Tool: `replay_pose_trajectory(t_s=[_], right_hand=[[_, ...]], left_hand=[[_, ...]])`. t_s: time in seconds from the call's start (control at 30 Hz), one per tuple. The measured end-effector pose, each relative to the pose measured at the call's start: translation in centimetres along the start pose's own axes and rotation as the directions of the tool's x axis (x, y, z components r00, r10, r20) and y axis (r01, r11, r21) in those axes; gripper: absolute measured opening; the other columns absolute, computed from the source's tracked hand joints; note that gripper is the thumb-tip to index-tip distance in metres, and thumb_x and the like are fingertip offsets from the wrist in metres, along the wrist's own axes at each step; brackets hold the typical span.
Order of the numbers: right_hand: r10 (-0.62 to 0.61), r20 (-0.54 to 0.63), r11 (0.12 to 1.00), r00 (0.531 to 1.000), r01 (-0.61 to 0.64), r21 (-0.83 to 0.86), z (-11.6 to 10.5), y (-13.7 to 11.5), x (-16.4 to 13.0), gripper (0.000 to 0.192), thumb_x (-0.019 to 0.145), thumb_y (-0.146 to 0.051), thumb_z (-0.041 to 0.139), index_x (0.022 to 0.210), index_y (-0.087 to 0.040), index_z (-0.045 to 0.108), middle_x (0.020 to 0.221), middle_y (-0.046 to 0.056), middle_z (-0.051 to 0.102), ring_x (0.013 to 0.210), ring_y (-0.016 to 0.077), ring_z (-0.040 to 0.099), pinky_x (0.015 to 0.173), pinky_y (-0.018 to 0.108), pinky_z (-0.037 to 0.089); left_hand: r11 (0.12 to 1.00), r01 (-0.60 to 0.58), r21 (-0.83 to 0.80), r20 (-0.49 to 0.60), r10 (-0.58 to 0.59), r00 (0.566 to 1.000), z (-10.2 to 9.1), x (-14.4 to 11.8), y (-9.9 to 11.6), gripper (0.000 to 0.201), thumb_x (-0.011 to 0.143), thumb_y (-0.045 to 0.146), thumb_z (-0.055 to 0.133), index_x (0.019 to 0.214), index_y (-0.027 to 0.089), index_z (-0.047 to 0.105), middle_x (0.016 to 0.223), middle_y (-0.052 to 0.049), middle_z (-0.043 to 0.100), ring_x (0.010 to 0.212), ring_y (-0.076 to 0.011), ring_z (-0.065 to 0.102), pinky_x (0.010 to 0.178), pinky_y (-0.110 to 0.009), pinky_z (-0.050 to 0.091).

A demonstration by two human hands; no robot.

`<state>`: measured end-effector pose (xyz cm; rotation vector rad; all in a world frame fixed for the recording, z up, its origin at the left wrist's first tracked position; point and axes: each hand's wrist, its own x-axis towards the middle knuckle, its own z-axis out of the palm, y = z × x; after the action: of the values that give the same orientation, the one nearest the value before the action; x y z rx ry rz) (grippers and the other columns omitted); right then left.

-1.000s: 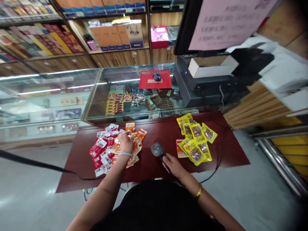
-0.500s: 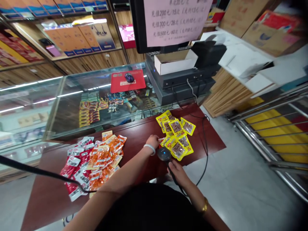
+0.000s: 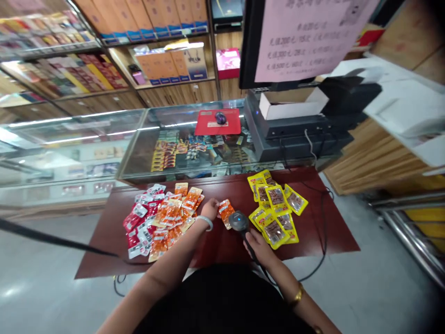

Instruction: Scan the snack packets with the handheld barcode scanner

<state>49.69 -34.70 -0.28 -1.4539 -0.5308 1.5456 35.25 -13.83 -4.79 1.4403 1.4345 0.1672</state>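
My left hand [image 3: 210, 208] holds an orange snack packet [image 3: 225, 212] just above the dark red table [image 3: 313, 236], right beside the scanner head. My right hand [image 3: 257, 247] grips the handle of a black barcode scanner [image 3: 238, 221], whose blue light faces up. Left of my left hand lies a heap of red and orange packets [image 3: 158, 219]. A pile of yellow packets [image 3: 276, 214] lies right of the scanner, touching distance from my right hand.
A glass display counter [image 3: 139, 139] runs behind the table, with a red mouse pad and mouse [image 3: 218, 121]. A black till with a monitor and a pink notice [image 3: 306, 41] stands at the right. Cables trail over the table's right side [image 3: 321, 208]. Shelves of boxes fill the back.
My left hand has come back from the yellow pile toward the middle and now holds an orange packet by the scanner. The scanner stayed in my right hand.
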Motion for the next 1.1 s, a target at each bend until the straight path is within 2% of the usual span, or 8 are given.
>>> replay_pose_trajectory(t_s=[0.17, 0.3, 0.37, 0.53, 0.63, 0.77, 0.93, 1.1], right_hand=[[-0.007, 0.086, 0.998, 0.996, 0.012, -0.054, 2.3, -2.1, 1.3, 0.052, 0.077, -0.075, 0.057, 0.083, -0.024, 0.049, 0.055, -0.008, 0.048, 0.039, 0.0085, 0.037, 0.037, 0.021, 0.028], [-0.002, 0.129, 0.998, 0.992, 0.009, -0.058, 4.1, -2.3, 2.2, 0.052, 0.079, -0.074, 0.057, 0.078, -0.023, 0.047, 0.055, -0.008, 0.048, 0.04, 0.0076, 0.038, 0.038, 0.02, 0.029], [0.023, 0.169, 0.996, 0.985, -0.008, -0.086, 5.2, -2.2, 2.8, 0.052, 0.079, -0.073, 0.058, 0.082, -0.022, 0.05, 0.056, -0.008, 0.049, 0.04, 0.0073, 0.039, 0.038, 0.019, 0.029], [0.077, 0.296, 0.983, 0.952, -0.022, -0.183, 9.2, -2.3, 4.2, 0.063, 0.073, -0.075, 0.062, 0.102, -0.02, 0.055, 0.053, -0.009, 0.049, 0.04, 0.0079, 0.039, 0.037, 0.019, 0.029], [0.084, 0.375, 0.963, 0.923, 0.022, -0.27, 11.6, -2.7, 4.8, 0.068, 0.073, -0.08, 0.058, 0.1, -0.018, 0.054, 0.053, -0.009, 0.048, 0.039, 0.0075, 0.038, 0.037, 0.02, 0.028], [0.094, 0.401, 0.929, 0.911, 0.064, -0.364, 13.9, -2.7, 5.7, 0.066, 0.075, -0.081, 0.054, 0.096, -0.018, 0.055, 0.055, -0.007, 0.05, 0.04, 0.008, 0.04, 0.038, 0.021, 0.031], [0.06, 0.374, 0.896, 0.926, 0.116, -0.429, 15.5, -1.4, 6.5, 0.064, 0.081, -0.075, 0.053, 0.104, -0.016, 0.058, 0.057, -0.006, 0.052, 0.041, 0.0091, 0.042, 0.04, 0.021, 0.032], [0.045, 0.302, 0.885, 0.952, 0.102, -0.453, 16.1, -1.1, 5.8, 0.057, 0.086, -0.066, 0.053, 0.113, -0.017, 0.058, 0.06, -0.004, 0.053, 0.042, 0.0102, 0.044, 0.04, 0.022, 0.033]], left_hand=[[0.997, 0.032, -0.07, -0.178, -0.044, 0.983, -5.3, -1.8, -2.8, 0.015, 0.095, 0.021, 0.042, 0.087, 0.019, 0.055, 0.049, 0.005, 0.05, 0.044, -0.0113, 0.054, 0.052, -0.021, 0.042], [0.995, 0.05, -0.084, -0.318, -0.075, 0.945, -9.6, -3.4, -5.2, 0.015, 0.092, 0.024, 0.046, 0.082, 0.019, 0.056, 0.047, 0.006, 0.048, 0.043, -0.0103, 0.05, 0.052, -0.021, 0.038], [0.993, 0.056, -0.101, -0.355, -0.088, 0.931, -11.4, -4.1, -6.3, 0.014, 0.091, 0.024, 0.047, 0.081, 0.019, 0.056, 0.047, 0.007, 0.047, 0.043, -0.0101, 0.05, 0.052, -0.021, 0.037], [0.982, 0.05, -0.182, -0.362, -0.114, 0.925, -14.2, -4.9, -8.9, 0.012, 0.09, 0.029, 0.051, 0.085, 0.019, 0.057, 0.045, 0.008, 0.047, 0.042, -0.0107, 0.051, 0.05, -0.02, 0.037], [0.976, 0.05, -0.213, -0.339, -0.122, 0.933, -15.3, -5.1, -10.2, 0.015, 0.091, 0.029, 0.05, 0.084, 0.019, 0.058, 0.042, 0.007, 0.046, 0.039, -0.0115, 0.05, 0.048, -0.021, 0.036], [0.978, 0.084, -0.191, -0.32, -0.143, 0.937, -17.3, -5.0, -11.3, 0.017, 0.092, 0.029, 0.047, 0.089, 0.018, 0.06, 0.043, 0.007, 0.045, 0.038, -0.0118, 0.049, 0.048, -0.022, 0.037], [0.991, 0.133, 0.023, -0.41, -0.111, 0.905, -21.3, -3.7, -12.2, 0.017, 0.091, 0.028, 0.049, 0.094, 0.019, 0.063, 0.065, -0.001, 0.063, 0.059, -0.014, 0.06, 0.06, -0.023, 0.042], [0.973, 0.124, 0.197, -0.386, -0.039, 0.922, -23.9, -2.1, -12.6, 0.021, 0.089, 0.031, 0.05, 0.095, 0.02, 0.066, 0.086, -0.005, 0.071, 0.079, -0.0191, 0.066, 0.071, -0.027, 0.046]])
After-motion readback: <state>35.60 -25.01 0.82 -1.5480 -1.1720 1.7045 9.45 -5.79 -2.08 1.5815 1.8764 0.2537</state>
